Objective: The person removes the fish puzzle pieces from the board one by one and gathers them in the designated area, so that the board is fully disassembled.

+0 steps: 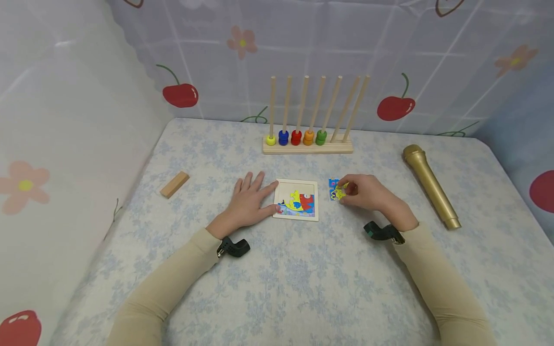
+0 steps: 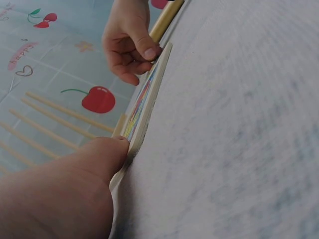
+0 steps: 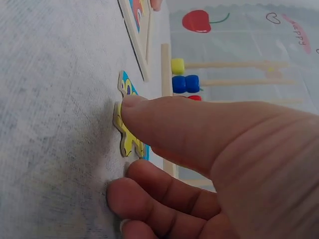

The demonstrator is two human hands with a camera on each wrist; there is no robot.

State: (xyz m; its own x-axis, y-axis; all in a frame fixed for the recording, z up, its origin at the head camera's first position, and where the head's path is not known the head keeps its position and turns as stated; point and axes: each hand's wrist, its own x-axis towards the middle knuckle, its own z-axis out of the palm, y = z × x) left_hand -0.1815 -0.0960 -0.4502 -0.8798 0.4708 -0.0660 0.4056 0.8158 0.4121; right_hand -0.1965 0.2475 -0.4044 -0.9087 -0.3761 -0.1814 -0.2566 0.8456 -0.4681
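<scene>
We keep the left hand (image 1: 245, 205) spread, its thumb contacting the left edge of the puzzle frame (image 1: 294, 186). Right of it, at the counter (image 1: 303, 278), our right hand (image 1: 367, 193) pinches a yellow puzzle piece (image 3: 128, 141).

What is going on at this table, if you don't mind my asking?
A person is handling a picture puzzle. The left hand, spread open, touches the left edge of the board, whose lower part is filled while the upper part is bare. The right hand holds the loose pieces just right of the board. The bead rack stands behind, with the block far left and the microphone far right, both untouched.
</scene>
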